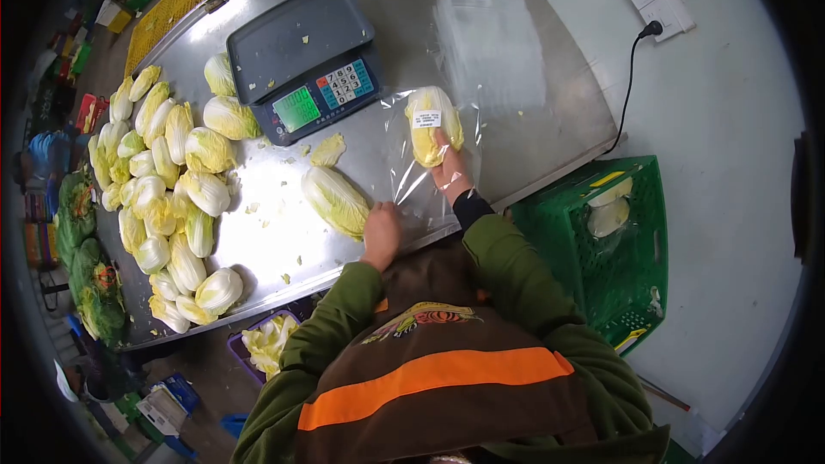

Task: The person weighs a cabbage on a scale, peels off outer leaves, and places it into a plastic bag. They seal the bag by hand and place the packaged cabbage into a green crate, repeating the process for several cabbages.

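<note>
My right hand is closed around the lower end of a napa cabbage with a white printed label. A clear plastic bag surrounds that cabbage and seems to reach over my right wrist. At the near edge of the table, my left hand is closed at the lower left edge of the bag; its fingertips are partly hidden. Just left of it lies a bare napa cabbage, with a loose yellow leaf above.
Many napa cabbages are piled on the left of the metal table. A digital scale stands at the back, beside stacked clear bags. A green crate with bagged cabbages is at right; a purple crate of leaves is below.
</note>
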Demonstrator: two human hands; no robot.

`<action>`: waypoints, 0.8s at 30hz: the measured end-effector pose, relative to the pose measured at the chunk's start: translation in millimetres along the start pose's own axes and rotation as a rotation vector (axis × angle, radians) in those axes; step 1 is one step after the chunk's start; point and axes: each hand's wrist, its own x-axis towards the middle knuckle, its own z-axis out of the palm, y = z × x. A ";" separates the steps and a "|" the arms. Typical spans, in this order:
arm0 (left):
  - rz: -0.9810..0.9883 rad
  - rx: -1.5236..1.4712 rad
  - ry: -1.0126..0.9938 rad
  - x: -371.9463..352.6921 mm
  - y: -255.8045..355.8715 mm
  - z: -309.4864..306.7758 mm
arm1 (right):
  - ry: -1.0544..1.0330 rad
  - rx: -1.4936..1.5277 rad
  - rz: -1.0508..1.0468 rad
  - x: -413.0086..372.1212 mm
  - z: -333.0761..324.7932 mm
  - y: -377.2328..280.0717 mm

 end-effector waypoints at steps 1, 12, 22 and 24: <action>0.014 -0.051 0.039 1.5 -2.5 0.7 | 0.003 -0.006 -0.014 -11.2 3.4 -5.3; -0.466 -0.515 -0.292 -8.9 -11.4 -25.3 | 0.200 -0.731 0.102 -153.7 -45.1 -10.4; -0.663 -0.901 -0.603 2.3 -18.2 -51.5 | -0.462 -1.589 -0.654 -151.2 17.1 14.8; -0.667 -0.941 -0.626 2.5 -17.4 -52.6 | -0.469 -1.619 -0.662 -148.7 19.3 18.1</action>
